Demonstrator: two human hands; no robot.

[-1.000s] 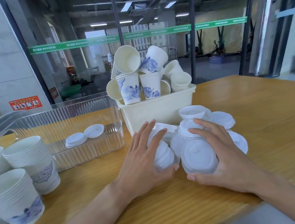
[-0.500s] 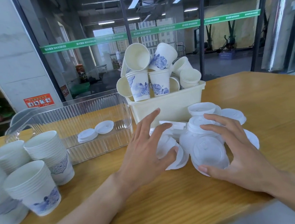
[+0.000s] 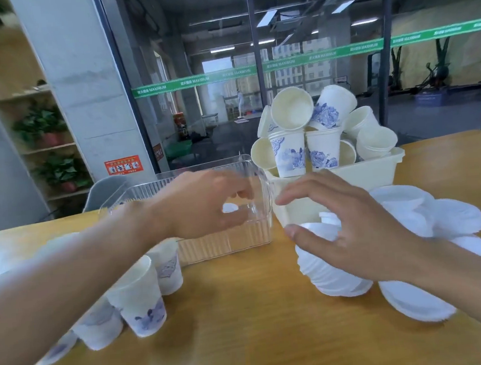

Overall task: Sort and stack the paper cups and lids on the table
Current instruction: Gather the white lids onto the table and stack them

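Here, left hand [image 3: 206, 205] grip loose over ribbed clear bin [image 3: 232, 240], right hand [image 3: 352, 231] fingers spread above round plastic lids [image 3: 336, 284]

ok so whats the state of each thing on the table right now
left hand: over the clear bin, fingers loosely curled; grip blurred
right hand: open, spread over the lids
clear bin: open-topped, lid inside
cream tub: heaped with loose cups
loose cups: jumbled, some upright, some tipped
lids: loose pile, unstacked
cup stacks: nested, upright, blurred
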